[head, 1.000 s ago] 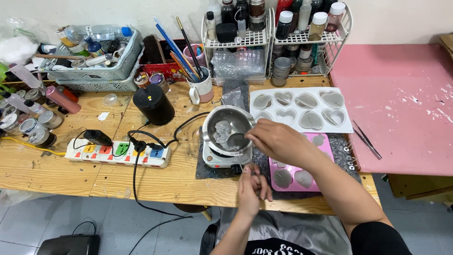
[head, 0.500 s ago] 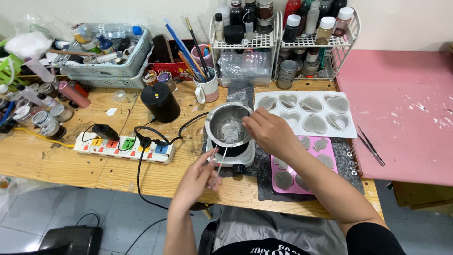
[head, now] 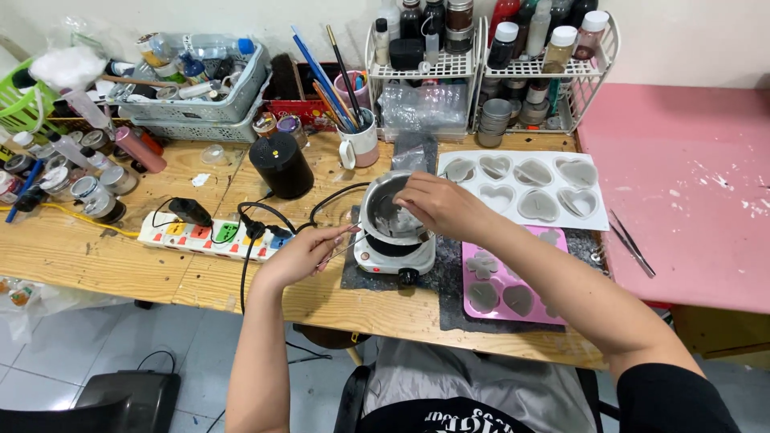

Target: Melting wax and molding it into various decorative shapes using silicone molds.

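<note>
Reaching right hand [head: 439, 206] over metal pot [head: 387, 210], left hand [head: 309, 252] beside

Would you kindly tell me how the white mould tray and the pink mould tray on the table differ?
The white mould tray lies farther from the person, behind the pink mould tray, which sits near the table's front edge. The white mould tray shows only heart-shaped cavities; the pink mould tray also has a flower-like one. The white mould tray is in full view, while the right forearm crosses the pink one. Both hold grey fill.
</note>
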